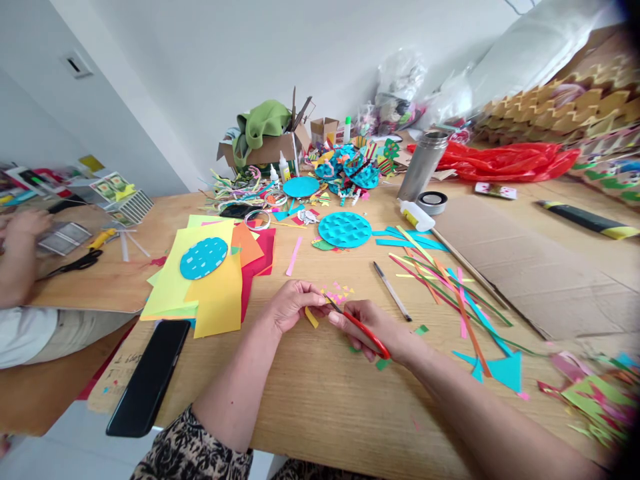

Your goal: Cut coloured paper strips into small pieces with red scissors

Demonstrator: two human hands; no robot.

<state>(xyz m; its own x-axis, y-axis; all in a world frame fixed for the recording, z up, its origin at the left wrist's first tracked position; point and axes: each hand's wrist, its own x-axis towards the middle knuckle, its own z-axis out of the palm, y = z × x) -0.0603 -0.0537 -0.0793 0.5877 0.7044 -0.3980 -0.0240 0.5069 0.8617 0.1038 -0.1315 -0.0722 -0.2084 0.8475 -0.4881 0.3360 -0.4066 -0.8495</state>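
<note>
My left hand [295,305] pinches a narrow yellow paper strip [311,318], whose loose end hangs below the fingers. Red-handled scissors [367,333] are in my right hand [373,327], their blades pointing left to the fingertips of my left hand. Tiny pink and yellow paper bits [340,291] lie on the wooden table [310,407] just beyond the blades. Small green scraps [421,330] are beside and under my right hand. Whether the blades touch the strip is too small to tell.
A black phone [149,378] and stacked coloured paper [217,293] lie left. Further back are a blue textured oval [345,230], a steel bottle [423,165] and a filled cardboard box [270,148]. A pen [391,291], paper strips [463,300] and cardboard [530,267] lie right. Another person's arm [17,257] is far left.
</note>
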